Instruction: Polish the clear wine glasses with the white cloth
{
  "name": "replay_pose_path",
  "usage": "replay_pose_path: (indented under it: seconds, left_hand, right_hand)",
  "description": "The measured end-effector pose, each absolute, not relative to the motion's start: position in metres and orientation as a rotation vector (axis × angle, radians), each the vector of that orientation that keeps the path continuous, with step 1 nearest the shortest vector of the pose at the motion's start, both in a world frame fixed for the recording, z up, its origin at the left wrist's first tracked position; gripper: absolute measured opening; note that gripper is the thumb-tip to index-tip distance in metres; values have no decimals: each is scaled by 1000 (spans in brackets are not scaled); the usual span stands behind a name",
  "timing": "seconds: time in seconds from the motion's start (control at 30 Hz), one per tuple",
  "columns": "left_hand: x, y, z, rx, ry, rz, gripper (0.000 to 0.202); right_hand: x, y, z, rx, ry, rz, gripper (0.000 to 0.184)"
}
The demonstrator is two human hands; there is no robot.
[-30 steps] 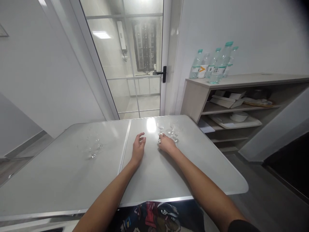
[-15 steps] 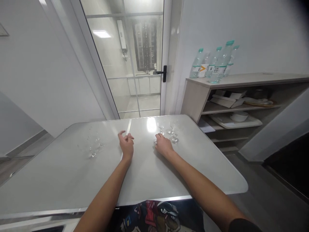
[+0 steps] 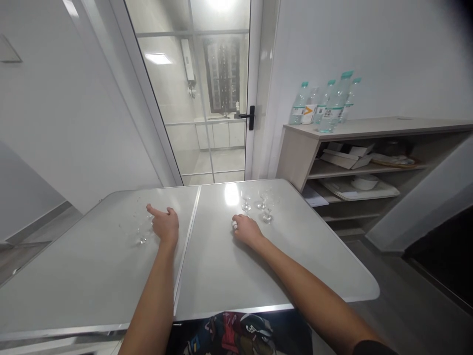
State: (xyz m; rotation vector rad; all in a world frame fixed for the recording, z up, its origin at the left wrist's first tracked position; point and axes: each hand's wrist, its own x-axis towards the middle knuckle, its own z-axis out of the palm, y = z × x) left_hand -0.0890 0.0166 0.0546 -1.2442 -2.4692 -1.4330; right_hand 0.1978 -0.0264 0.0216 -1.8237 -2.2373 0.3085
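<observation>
My left hand is over the left part of the table, fingers apart, with nothing seen in its grip. Close beside its fingertips stand clear stemmed glasses, whose thin outlines are hard to tell apart. My right hand rests low over the middle of the table, its fingers curled round a small whitish, shiny thing that is mostly hidden. Just beyond it are three more clear stemmed glasses, a left one, a far one and a near one, all upright.
The white table has a metal seam down its middle and rounded corners. To the right stands a shelf unit with several plastic bottles on top and a bowl inside. A glazed door with a black handle is behind the table.
My left hand has moved left from the seam to the left glasses, its fingers spreading. My right hand has shifted slightly nearer and left, away from the right glasses. The view has tilted a little.
</observation>
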Motion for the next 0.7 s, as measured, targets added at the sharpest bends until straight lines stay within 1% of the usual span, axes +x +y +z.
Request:
replay_pose_path:
  seconds: [0.23, 0.43, 0.5, 0.57, 0.7]
  left_hand:
    - [-97, 21, 50, -1208, -2434, -1384, 62]
    - [-97, 21, 49, -1251, -2435, -1295, 25]
    - [-94, 19, 51, -1302, -2391, -1319, 19]
    - [-87, 16, 54, -1413, -2293, -1397, 16]
    - [-64, 8, 57, -1883, -1973, -1678, 14]
  right_hand:
    - [197, -27, 20, -1806, -2227, 320, 35]
    - [196, -27, 22, -1792, -2209, 320, 36]
    - [195, -29, 24, -1755, -2201, 325, 43]
    - [194, -31, 26, -1644, -2172, 361, 53]
    - [191, -37, 30, -1330, -2053, 464, 72]
